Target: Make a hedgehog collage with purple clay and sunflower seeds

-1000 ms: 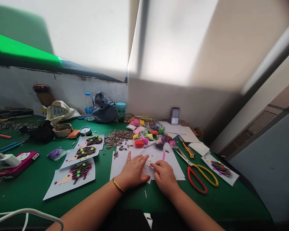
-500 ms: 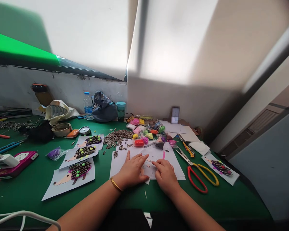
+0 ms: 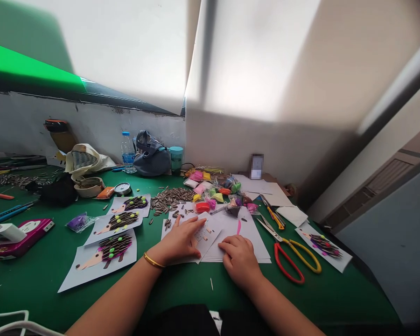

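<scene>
My left hand [image 3: 184,240] lies spread over a small white card [image 3: 215,229], its thumb apart from the fingers. The card carries an outline drawing with small peach-coloured pieces, partly covered by that hand. It rests at a slant on larger white sheets [image 3: 261,249]. Just right of the card's lower edge, my right hand [image 3: 241,259] rests on the sheets with its fingers curled; their undersides are hidden. A pink strip [image 3: 238,227] lies on the sheets above the right hand. A thin pale stick [image 3: 212,283] is on the green table between my forearms.
Hedgehog pictures [image 3: 114,252] made with seeds lie at left, another [image 3: 324,245] at far right. Scissors [image 3: 282,240] and a cutter [image 3: 275,214] are right of the sheets. Beyond them are sunflower seeds [image 3: 171,199], bagged coloured clay [image 3: 203,206] and a propped phone [image 3: 256,167].
The card has shifted left and turned under my left hand, which moved left with it. My right hand has drawn its pointing finger back from the drawing and curled its fingers.
</scene>
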Motion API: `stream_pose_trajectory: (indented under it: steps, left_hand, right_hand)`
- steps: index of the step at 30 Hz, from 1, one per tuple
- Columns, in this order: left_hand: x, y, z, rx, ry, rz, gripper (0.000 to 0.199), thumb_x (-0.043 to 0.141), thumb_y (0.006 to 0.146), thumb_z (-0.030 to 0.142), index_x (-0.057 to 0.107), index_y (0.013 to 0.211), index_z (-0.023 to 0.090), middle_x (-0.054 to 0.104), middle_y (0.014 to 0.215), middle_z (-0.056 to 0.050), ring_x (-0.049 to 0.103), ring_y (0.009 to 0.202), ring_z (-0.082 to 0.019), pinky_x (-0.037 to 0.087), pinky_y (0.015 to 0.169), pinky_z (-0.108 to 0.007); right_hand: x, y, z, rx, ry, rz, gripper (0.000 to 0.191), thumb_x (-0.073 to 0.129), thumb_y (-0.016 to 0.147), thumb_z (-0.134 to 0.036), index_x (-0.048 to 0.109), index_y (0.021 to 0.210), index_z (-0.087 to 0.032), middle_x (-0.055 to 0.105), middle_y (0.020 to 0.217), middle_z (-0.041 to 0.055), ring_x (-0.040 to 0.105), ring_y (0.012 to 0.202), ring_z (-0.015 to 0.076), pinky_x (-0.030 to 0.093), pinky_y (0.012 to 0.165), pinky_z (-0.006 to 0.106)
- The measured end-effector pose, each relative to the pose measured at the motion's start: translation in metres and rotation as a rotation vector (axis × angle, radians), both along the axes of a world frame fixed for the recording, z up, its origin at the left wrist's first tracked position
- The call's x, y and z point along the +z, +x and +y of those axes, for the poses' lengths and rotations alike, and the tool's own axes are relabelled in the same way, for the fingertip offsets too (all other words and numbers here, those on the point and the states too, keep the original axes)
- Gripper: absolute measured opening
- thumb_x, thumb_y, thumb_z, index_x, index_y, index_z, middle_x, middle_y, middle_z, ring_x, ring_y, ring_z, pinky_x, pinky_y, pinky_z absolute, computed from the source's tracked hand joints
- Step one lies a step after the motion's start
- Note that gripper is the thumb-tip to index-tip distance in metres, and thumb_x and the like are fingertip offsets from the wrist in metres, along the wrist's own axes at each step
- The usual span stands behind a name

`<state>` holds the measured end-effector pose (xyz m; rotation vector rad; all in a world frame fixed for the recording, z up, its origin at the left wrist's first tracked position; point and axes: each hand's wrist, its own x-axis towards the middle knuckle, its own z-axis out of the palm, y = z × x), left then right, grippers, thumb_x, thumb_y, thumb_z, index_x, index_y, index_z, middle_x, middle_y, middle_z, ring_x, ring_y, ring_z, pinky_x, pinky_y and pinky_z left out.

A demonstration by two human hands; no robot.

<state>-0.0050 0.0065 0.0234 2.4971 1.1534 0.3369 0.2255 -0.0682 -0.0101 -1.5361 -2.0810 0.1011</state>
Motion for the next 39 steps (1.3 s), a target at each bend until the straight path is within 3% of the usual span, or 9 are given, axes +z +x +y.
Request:
stream_pose_trajectory:
  steps: [8,12,17,19,24,28,31,35,39]
  left_hand:
    - [-0.001,0.002,-0.002,-0.125,-0.071,-0.029,0.102,0.081,0.064,0.042,0.025,0.150,0.033,0.048,0.147,-0.008,0.025,0.146,-0.029,-0.005,0.116,-0.061]
    - [-0.003,0.000,0.000,-0.079,-0.028,-0.013,0.101,0.081,0.063,0.042,0.030,0.149,0.033,0.044,0.150,-0.008,0.024,0.146,-0.031,-0.003,0.117,-0.059]
    - [-0.004,-0.006,0.009,0.042,0.006,0.000,0.090,0.078,0.068,0.038,0.036,0.146,0.030,0.044,0.150,-0.009,0.028,0.144,-0.031,0.001,0.118,-0.057]
    - [-0.004,-0.008,0.010,0.040,-0.008,0.002,0.085,0.075,0.071,0.036,0.035,0.146,0.030,0.044,0.150,-0.008,0.029,0.144,-0.030,0.001,0.118,-0.058]
    - [-0.004,-0.009,0.010,0.029,-0.024,0.000,0.079,0.071,0.075,0.034,0.036,0.146,0.030,0.043,0.151,-0.009,0.030,0.144,-0.029,0.000,0.118,-0.057]
    - [-0.004,-0.009,0.010,0.026,-0.026,-0.002,0.080,0.071,0.074,0.035,0.036,0.146,0.029,0.043,0.150,-0.009,0.031,0.143,-0.030,-0.001,0.118,-0.057]
    - [-0.004,-0.009,0.012,0.023,-0.034,0.002,0.080,0.072,0.073,0.035,0.037,0.145,0.030,0.043,0.150,-0.009,0.032,0.142,-0.030,0.000,0.117,-0.059]
    - [-0.004,-0.010,0.011,0.032,-0.023,-0.002,0.080,0.072,0.073,0.036,0.037,0.145,0.030,0.043,0.150,-0.008,0.033,0.142,-0.030,0.001,0.118,-0.059]
    - [-0.002,-0.009,0.010,0.046,-0.046,0.003,0.080,0.072,0.073,0.036,0.037,0.145,0.031,0.042,0.151,-0.008,0.032,0.142,-0.030,0.000,0.118,-0.057]
  right_hand:
    - [-0.007,-0.002,0.003,-0.001,0.044,-0.063,0.044,0.048,0.082,-0.010,0.064,0.121,-0.023,0.063,0.130,0.0053,0.049,0.125,0.0242,0.029,0.107,0.042]
    - [-0.007,-0.003,0.003,-0.004,0.033,-0.060,0.036,0.050,0.085,-0.013,0.066,0.116,-0.023,0.066,0.124,0.0047,0.050,0.125,0.0239,0.024,0.111,0.044]
    - [0.000,-0.003,0.001,-0.043,0.047,-0.048,0.021,0.052,0.089,-0.019,0.069,0.098,-0.025,0.067,0.100,0.0039,0.056,0.104,0.0215,0.025,0.109,0.044]
    - [0.002,-0.003,0.000,-0.039,0.048,-0.053,0.022,0.053,0.088,-0.019,0.069,0.101,-0.026,0.065,0.098,0.0041,0.055,0.100,0.0213,0.028,0.107,0.044]
    - [0.001,-0.003,0.000,0.003,0.097,-0.079,0.029,0.055,0.087,-0.022,0.070,0.110,-0.033,0.063,0.115,0.0046,0.052,0.111,0.0242,0.030,0.106,0.045]
    - [-0.002,0.007,0.004,-0.099,0.115,-0.067,0.024,0.053,0.088,-0.022,0.073,0.099,-0.029,0.064,0.115,0.0054,0.052,0.113,0.0248,0.030,0.106,0.047]
    - [-0.004,0.015,0.008,-0.165,0.090,-0.038,0.026,0.051,0.088,-0.021,0.072,0.103,-0.026,0.065,0.114,0.0062,0.053,0.113,0.0247,0.033,0.104,0.046]
    - [-0.004,0.017,0.009,-0.091,0.077,-0.065,0.031,0.053,0.087,-0.021,0.070,0.111,-0.030,0.063,0.121,0.0052,0.051,0.117,0.0251,0.033,0.105,0.046]
    - [-0.004,0.014,0.009,-0.094,0.082,-0.102,0.028,0.053,0.087,-0.023,0.072,0.106,-0.030,0.064,0.121,0.0048,0.051,0.117,0.0255,0.033,0.106,0.047]
